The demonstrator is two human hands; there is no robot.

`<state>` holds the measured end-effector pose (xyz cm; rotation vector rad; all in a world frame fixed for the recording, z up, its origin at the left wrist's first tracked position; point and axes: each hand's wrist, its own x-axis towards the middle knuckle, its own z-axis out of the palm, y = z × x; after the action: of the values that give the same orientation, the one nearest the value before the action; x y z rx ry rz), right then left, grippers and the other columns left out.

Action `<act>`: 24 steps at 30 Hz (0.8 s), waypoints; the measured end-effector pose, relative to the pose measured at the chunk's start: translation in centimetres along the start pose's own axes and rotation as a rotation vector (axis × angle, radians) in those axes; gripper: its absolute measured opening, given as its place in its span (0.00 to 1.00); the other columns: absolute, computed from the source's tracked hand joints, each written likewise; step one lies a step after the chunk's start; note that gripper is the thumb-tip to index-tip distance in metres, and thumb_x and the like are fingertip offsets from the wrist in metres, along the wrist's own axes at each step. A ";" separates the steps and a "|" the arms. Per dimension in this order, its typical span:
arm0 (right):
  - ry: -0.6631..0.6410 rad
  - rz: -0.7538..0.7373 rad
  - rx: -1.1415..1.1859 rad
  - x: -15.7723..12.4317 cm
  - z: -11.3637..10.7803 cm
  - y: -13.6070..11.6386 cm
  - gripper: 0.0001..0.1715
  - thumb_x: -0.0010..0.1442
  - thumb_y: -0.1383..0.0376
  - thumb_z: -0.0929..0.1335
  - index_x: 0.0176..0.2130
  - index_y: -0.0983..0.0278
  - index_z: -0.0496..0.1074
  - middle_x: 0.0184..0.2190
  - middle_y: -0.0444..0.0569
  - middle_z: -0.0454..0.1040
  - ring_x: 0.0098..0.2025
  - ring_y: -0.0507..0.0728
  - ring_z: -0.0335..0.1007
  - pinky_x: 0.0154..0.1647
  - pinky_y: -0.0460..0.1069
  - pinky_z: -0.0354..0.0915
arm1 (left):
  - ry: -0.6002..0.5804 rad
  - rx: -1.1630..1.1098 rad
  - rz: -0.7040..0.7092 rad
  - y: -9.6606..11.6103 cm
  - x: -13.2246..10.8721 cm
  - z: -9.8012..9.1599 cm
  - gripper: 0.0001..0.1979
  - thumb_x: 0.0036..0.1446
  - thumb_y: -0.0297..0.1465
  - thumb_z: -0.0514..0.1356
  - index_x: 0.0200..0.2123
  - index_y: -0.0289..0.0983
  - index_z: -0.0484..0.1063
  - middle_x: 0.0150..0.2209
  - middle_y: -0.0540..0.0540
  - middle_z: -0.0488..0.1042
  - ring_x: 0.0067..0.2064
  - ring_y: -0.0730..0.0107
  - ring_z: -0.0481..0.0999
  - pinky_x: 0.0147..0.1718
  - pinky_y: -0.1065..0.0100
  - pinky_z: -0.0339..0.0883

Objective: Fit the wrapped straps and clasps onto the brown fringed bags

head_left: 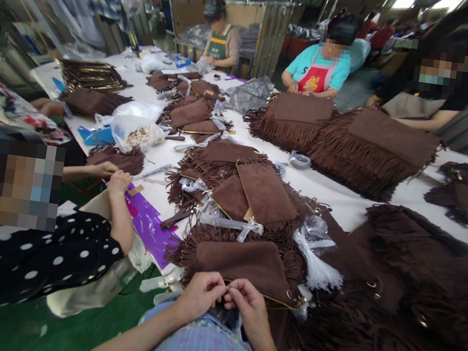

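My left hand point(198, 295) and my right hand point(250, 308) meet at the near edge of the table, fingers pinched together over something small and dark at my lap that I cannot make out. Just beyond them lies a brown suede fringed bag point(243, 264) with a gold edge and rings. A white tassel point(313, 262) and clear plastic wrapping point(227, 221) rest on the bags behind it.
A long white table point(344, 199) carries several piles of brown fringed bags point(352, 140). A person in a polka-dot top point(53, 254) sits close on my left, hands by a purple sheet point(148, 224). Other workers sit along the far side. A plastic bag point(136, 127) lies left.
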<state>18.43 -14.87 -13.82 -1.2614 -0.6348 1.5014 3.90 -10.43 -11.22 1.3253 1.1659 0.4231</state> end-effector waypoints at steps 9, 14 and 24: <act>0.007 0.009 0.030 0.2 0.0 0.1 0.20 0.44 0.51 0.77 0.26 0.64 0.75 0.21 0.44 0.74 0.23 0.52 0.69 0.24 0.46 0.67 | -0.006 -0.029 0.002 0.3 0.1 0.1 0.10 0.53 0.35 0.56 0.24 0.35 0.68 0.20 0.53 0.66 0.21 0.76 0.64 0.22 0.74 0.56; -0.009 0.006 0.029 0.3 -0.1 0.2 0.19 0.45 0.52 0.77 0.26 0.64 0.75 0.22 0.44 0.74 0.24 0.52 0.69 0.25 0.46 0.67 | -0.012 -0.019 0.001 0.0 0.2 0.2 0.11 0.53 0.35 0.56 0.24 0.35 0.68 0.20 0.53 0.66 0.22 0.75 0.65 0.22 0.75 0.56; -0.044 -0.069 -0.089 0.1 0.0 0.8 0.17 0.51 0.51 0.73 0.27 0.63 0.73 0.23 0.43 0.73 0.25 0.53 0.69 0.27 0.46 0.67 | 0.058 0.180 0.106 0.2 0.2 0.1 0.10 0.52 0.28 0.54 0.20 0.35 0.68 0.21 0.51 0.69 0.26 0.73 0.65 0.26 0.73 0.55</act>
<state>18.16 -15.05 -14.59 -1.2635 -0.7739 1.4605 4.16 -10.23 -11.16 1.5451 1.2078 0.4438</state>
